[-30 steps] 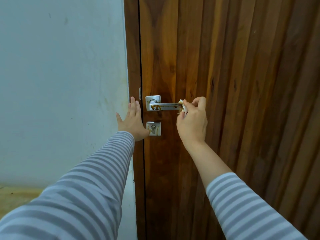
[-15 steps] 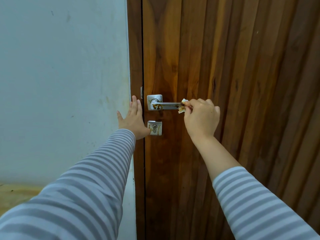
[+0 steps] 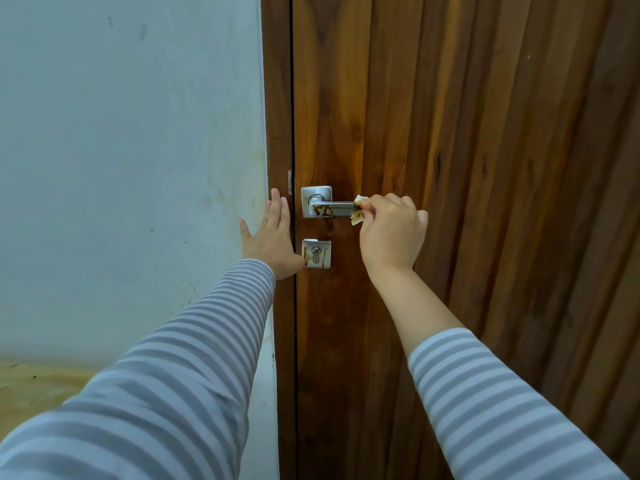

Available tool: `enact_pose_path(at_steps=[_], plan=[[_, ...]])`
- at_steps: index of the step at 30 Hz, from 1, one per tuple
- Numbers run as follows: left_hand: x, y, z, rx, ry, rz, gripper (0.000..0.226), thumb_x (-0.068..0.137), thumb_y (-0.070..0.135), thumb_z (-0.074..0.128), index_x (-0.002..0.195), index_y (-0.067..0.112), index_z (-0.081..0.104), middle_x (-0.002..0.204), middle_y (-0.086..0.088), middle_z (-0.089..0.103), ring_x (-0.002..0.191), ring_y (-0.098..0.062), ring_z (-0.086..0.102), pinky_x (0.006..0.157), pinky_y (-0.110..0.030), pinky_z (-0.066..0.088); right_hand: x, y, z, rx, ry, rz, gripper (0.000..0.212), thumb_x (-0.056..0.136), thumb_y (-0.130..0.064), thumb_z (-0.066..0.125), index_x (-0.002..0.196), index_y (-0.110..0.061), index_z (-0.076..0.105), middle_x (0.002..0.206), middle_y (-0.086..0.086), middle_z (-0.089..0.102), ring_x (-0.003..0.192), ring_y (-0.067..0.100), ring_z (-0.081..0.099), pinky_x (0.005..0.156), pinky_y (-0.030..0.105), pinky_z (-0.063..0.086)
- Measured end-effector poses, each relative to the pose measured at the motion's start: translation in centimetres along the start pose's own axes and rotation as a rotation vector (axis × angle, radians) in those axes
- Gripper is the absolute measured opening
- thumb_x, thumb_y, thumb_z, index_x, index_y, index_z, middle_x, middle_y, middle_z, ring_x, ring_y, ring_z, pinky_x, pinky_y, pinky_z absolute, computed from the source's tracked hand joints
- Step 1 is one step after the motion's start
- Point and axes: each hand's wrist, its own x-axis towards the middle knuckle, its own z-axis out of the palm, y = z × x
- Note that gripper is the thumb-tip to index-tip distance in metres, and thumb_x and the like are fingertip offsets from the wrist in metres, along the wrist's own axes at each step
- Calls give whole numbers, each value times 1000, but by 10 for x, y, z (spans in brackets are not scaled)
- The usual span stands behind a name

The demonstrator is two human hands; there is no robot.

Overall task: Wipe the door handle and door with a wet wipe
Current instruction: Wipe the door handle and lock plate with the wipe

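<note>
Right hand: your right hand [image 3: 393, 233] was curled into a fist, clamped on the wet wipe [image 3: 358, 211] at the free end of the door handle [image 3: 334, 206].
Wet wipe: bunched between your thumb and fingers, its white corners stuck out just left of your knuckles, stained brown.
Door handle: it ran leftward from your right hand to its square metal plate, with brown smears on the lever.
Left hand: your left hand [image 3: 273, 237] lay flat, fingers apart, on the door frame [image 3: 277, 98], holding nothing.
Lock plate [image 3: 316, 253]: just right of your left wrist, below the handle, streaked brown.
Door [image 3: 485, 168]: dark ribbed wood, behind your right hand.
</note>
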Motion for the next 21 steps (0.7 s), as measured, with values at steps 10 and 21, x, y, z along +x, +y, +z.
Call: enact_pose_path(at_steps=[10, 21], plan=[[-3, -3, -1, -83, 10, 40, 109, 87, 49, 60, 152, 14, -21, 156, 1, -36, 148, -16, -19, 116, -59, 1, -3, -25, 12, 28, -32, -62, 19, 90, -19, 60, 101, -11, 72, 92, 6, 71, 88, 22, 59, 81, 36, 40], [-11, -16, -7, -322, -14, 74, 98, 82, 7, 54, 156, 19, -9, 160, 10, -25, 146, -20, 23, 120, -54, 4, -10, -54, 32, 20, -16, -151, 12, 82, -17, 71, 91, -9, 74, 85, 8, 72, 80, 24, 63, 73, 37, 43]])
